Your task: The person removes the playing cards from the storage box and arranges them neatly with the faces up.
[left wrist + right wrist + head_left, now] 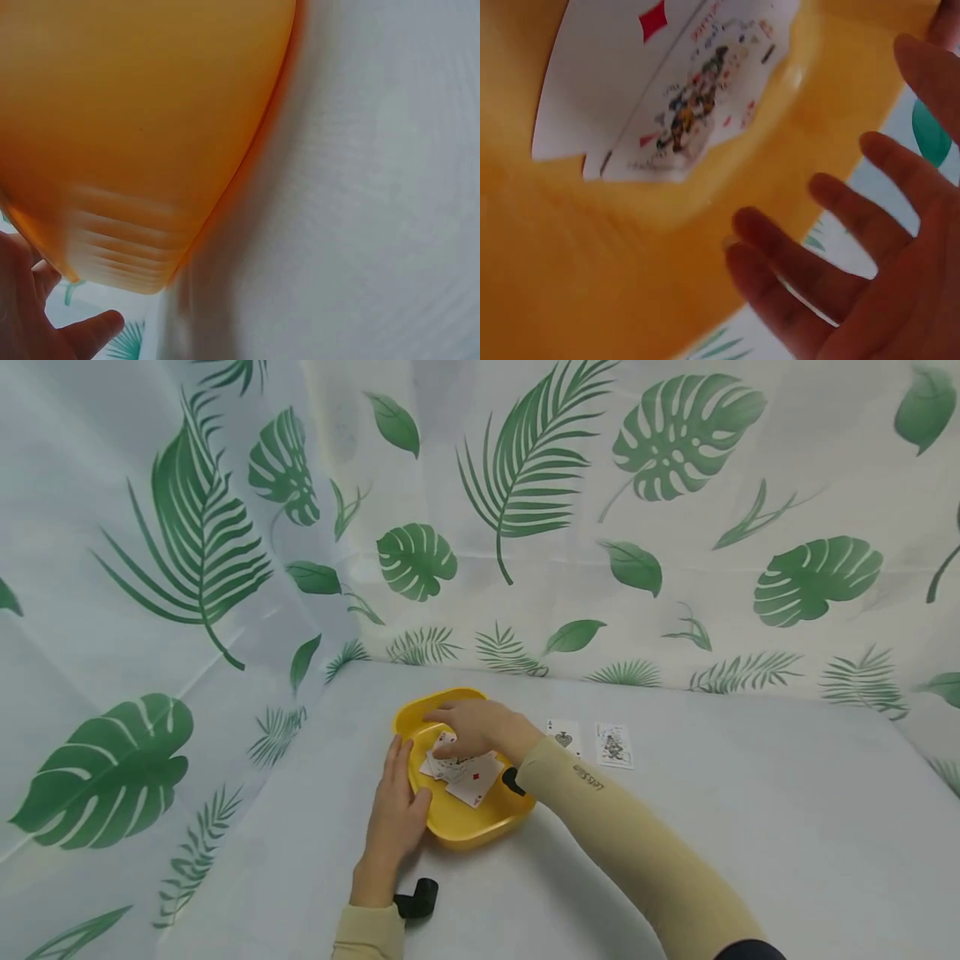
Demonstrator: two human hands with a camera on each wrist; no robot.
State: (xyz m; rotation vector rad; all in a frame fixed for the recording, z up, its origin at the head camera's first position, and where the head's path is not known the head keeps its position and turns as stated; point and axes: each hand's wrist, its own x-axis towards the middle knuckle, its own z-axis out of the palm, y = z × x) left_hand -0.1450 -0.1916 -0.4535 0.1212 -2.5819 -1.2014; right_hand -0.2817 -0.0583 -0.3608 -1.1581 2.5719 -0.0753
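Note:
A yellow plastic basin (457,832) holds several loose playing cards (474,779), overlapping; in the right wrist view a joker card (694,105) lies beside a card with a red diamond. My left hand (397,810) is along the basin's left side, fingers extended and thumb by the rim. The left wrist view shows the basin's outer wall (142,127) close up. Over the cards hovers my right hand (476,727), its fingers spread and nothing seen in them; the right wrist view has these fingers (847,277) apart from the cards.
On the white table (720,827), right of the basin, lie a spade card (564,737), partly behind the right forearm, and another joker card (614,746). A leaf-printed curtain (555,577) stands behind and to the left. Black wrist mounts (418,900) are on both wrists.

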